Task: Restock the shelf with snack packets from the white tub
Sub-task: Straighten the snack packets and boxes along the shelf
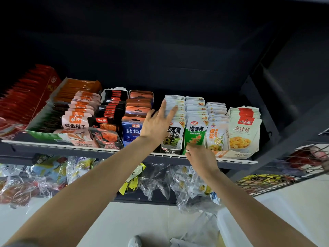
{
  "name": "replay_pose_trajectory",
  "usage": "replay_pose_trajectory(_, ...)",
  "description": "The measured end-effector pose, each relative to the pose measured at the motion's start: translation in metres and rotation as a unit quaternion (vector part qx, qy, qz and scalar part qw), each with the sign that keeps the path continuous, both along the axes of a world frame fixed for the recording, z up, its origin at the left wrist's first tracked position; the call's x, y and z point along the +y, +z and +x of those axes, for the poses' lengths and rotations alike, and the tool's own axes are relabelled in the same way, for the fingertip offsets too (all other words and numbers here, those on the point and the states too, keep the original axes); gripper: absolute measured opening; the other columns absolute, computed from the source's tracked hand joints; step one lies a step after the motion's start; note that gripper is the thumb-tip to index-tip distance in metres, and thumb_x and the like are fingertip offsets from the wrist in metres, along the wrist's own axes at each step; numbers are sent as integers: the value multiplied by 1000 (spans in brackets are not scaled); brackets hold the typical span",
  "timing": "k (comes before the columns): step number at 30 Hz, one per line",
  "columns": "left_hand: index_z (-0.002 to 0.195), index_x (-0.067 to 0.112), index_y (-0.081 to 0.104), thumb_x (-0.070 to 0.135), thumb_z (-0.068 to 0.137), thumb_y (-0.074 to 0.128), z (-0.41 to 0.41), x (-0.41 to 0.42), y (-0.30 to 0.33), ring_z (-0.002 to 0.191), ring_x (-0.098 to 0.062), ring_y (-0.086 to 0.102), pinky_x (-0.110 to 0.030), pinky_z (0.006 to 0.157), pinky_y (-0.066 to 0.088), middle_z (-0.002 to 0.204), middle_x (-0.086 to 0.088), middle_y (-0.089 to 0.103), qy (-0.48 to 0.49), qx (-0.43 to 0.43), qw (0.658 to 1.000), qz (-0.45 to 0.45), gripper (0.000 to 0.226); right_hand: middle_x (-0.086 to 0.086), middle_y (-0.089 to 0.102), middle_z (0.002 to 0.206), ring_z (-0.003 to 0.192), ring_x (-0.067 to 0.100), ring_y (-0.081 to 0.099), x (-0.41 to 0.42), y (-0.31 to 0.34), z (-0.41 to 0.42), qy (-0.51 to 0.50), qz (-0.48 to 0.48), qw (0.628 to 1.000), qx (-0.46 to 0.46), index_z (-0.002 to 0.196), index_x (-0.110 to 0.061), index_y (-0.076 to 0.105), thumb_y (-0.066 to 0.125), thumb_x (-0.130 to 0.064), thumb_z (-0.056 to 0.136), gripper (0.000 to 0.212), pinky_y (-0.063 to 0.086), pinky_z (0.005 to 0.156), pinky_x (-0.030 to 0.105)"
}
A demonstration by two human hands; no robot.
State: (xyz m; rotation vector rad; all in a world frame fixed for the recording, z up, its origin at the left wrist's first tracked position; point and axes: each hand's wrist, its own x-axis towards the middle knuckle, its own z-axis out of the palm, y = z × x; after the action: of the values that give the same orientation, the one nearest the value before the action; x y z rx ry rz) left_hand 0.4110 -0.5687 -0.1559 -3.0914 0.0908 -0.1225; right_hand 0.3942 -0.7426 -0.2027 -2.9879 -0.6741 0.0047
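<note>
On the dark shelf (53, 148) snack packets stand in rows inside display boxes. My left hand (156, 123) reaches over the black-and-white kelp packet row (173, 136), its straight fingers touching the tops of the white packets behind. My right hand (200, 155) is lower, at the shelf's front rail. Its curled fingers hold the lower edge of the front green packet (195, 134). Part of the white tub (229, 229) shows on the floor at the lower right, with clear wrapping lying against it.
Left of my hands stand blue (130, 132), black-and-red (110, 111) and pink (76, 120) packet rows; to the right are yellow-white rows (243, 132). Clear bags of snacks (160, 182) fill the shelf below. A wire basket (277, 177) juts out at the right.
</note>
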Motion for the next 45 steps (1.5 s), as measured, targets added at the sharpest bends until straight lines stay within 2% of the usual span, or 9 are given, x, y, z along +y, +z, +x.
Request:
replay_pose_trajectory(2,149,27,-1,27,84,68,1,-1,3,121,-28,51,-37,114,19,156,-18,-1,4,11,1000,-13,95,-4,54,71,60,11,52,5,0,0,5,-13,1000,-2,85,-16,53,45,-9,96,16,36,45,20)
replay_pose_trajectory(7,149,28,2,25,85,68,0,-2,8,126,-28,47,-37,114,18,157,-18,0,5,19,999,-28,92,-3,59,75,65,12,54,9,3,2,2,-12,1000,9,90,-15,56,46,-10,96,12,41,53,24)
replay_pose_trajectory(15,151,21,-2,28,94,52,-10,4,7,146,-21,-1,-35,117,6,159,-5,-5,-87,-16,996,-11,78,6,59,115,104,19,59,4,15,13,-40,182,980,67,122,-8,53,51,-25,94,33,53,86,36)
replay_pose_trajectory(19,150,22,-9,28,97,44,-15,11,8,145,-17,-10,-36,117,-3,158,-3,-12,-96,2,995,4,75,10,50,131,109,20,57,2,11,9,-28,141,984,109,134,-8,44,48,-23,96,41,51,93,35)
replay_pose_trajectory(25,151,24,4,19,100,37,-18,7,11,146,-17,-2,-31,118,1,159,-1,-3,-130,-48,989,-49,61,5,37,136,124,20,43,-7,28,14,-57,232,968,-77,131,-10,46,50,-4,90,41,51,92,34)
replay_pose_trajectory(30,151,21,1,18,99,38,-12,0,17,146,-14,-4,-32,119,5,159,0,-3,-111,23,991,-65,64,2,24,146,115,18,51,-7,42,23,-49,158,986,-30,138,-16,38,50,-13,93,46,53,78,31)
replay_pose_trajectory(36,145,18,32,19,93,50,-31,27,34,139,-19,26,-32,113,22,152,-1,29,-71,-77,980,-172,55,2,39,134,114,18,51,15,63,15,10,205,977,-58,129,-11,49,49,-14,94,35,51,81,31)
replay_pose_trajectory(41,150,18,14,47,80,65,-46,85,42,144,-17,14,-32,117,17,156,-1,16,-15,-22,995,-98,90,-2,39,135,125,12,39,55,90,14,71,223,971,-46,133,-13,46,46,-16,95,37,45,91,28)
replay_pose_trajectory(45,149,16,-10,60,71,69,-39,116,43,145,-18,-7,-33,117,2,158,-1,-12,-2,78,996,-48,120,0,14,155,142,17,16,97,95,22,120,163,979,33,147,-17,21,59,-30,90,70,31,109,35)
